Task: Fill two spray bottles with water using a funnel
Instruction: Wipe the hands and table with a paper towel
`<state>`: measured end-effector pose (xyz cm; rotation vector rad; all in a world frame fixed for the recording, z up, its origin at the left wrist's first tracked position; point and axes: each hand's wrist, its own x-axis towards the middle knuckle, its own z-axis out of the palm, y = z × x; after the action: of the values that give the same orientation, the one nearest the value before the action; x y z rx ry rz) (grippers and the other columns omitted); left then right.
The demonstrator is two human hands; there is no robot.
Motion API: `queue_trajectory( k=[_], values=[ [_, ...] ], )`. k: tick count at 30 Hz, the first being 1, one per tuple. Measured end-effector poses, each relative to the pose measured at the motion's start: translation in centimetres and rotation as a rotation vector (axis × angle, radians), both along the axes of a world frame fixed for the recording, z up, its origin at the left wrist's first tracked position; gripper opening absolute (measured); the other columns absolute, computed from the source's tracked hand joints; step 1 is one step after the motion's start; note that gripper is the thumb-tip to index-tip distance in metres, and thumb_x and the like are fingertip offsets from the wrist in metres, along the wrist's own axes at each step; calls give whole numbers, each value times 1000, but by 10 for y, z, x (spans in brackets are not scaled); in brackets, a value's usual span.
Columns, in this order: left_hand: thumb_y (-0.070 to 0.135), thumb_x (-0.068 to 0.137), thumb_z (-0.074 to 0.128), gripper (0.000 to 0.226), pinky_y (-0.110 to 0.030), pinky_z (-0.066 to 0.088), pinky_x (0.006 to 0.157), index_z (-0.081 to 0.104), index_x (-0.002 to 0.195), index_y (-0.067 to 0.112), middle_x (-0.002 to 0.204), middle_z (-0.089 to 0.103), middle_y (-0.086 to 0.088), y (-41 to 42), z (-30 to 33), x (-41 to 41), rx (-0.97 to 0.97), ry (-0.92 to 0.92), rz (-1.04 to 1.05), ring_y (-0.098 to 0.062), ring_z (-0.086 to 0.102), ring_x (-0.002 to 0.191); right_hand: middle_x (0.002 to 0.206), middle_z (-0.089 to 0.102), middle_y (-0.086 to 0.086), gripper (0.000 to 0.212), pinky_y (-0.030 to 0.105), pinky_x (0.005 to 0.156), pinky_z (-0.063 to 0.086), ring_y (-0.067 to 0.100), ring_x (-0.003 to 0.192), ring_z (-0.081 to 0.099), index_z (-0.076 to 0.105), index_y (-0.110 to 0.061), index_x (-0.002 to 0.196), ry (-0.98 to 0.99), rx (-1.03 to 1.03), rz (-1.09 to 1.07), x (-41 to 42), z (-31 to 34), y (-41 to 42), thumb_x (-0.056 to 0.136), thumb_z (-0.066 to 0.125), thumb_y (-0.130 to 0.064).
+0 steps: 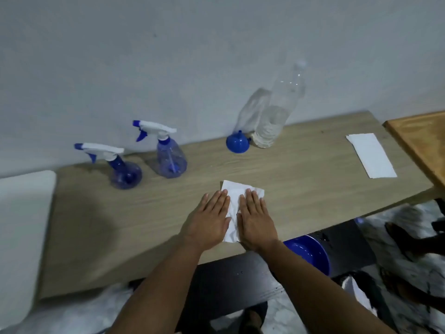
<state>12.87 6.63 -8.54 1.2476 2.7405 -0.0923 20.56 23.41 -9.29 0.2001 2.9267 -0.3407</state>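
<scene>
Our left hand [209, 221] and right hand [256, 221]: grip released, both palms flat on a white paper towel [234, 197] near the desk's [313, 189] front edge. Two spray bottles along the back edge, caps on: left one [118, 168], right one [166, 150]. Blue funnel [238, 142] upside down, touching a clear water bottle [277, 112]. Second paper towel [370, 155] toward the right edge.

A single wide-angle head-worn view looks forward and steeply down from above the near edge of the table [301, 179], toward the wall [192, 56] behind it. Both forearms enter from the bottom edge, close to the lens. Straight edges bow toward the frame borders.
</scene>
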Motion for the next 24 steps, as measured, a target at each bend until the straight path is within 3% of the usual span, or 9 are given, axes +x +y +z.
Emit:
queue_trajectory(
  k=[7,10,13,19,24],
  values=[
    [41,102,18,64,-50,17,120,30,153,4,162,21,-14,-212,3,-7,-20,33,275,-26,21,150,163,37,29,64,58,122,34,43,154,35,47,4,153,23,-4,295,-55,-4,-202,104,29,-33],
    [41,102,14,65,-51,15,120,29,153,3,161,23,-16,-295,2,-5,-64,56,423,-29,21,150,171,15,27,69,56,131,12,41,161,11,26,2,162,-4,-30,421,-75,0,-289,105,17,-35],
    [40,102,14,66,-53,13,121,32,150,-1,158,27,-21,-353,1,8,-81,54,550,-32,20,150,174,-10,21,66,54,131,-5,38,162,-12,3,-2,166,-50,3,518,-80,0,-356,111,18,-34],
    [38,103,18,64,-52,16,121,28,150,-4,159,23,-22,-380,0,64,-7,37,615,-31,15,151,175,1,21,79,54,131,-2,36,163,-3,12,-3,166,-50,29,682,-40,-4,-374,98,-4,-39],
    [38,103,28,62,-50,17,121,34,147,-4,157,28,-22,-347,1,92,43,48,453,-31,22,150,170,27,20,63,52,130,15,33,160,22,36,-3,161,31,1,729,-5,-10,-326,108,24,-35]
  ],
)
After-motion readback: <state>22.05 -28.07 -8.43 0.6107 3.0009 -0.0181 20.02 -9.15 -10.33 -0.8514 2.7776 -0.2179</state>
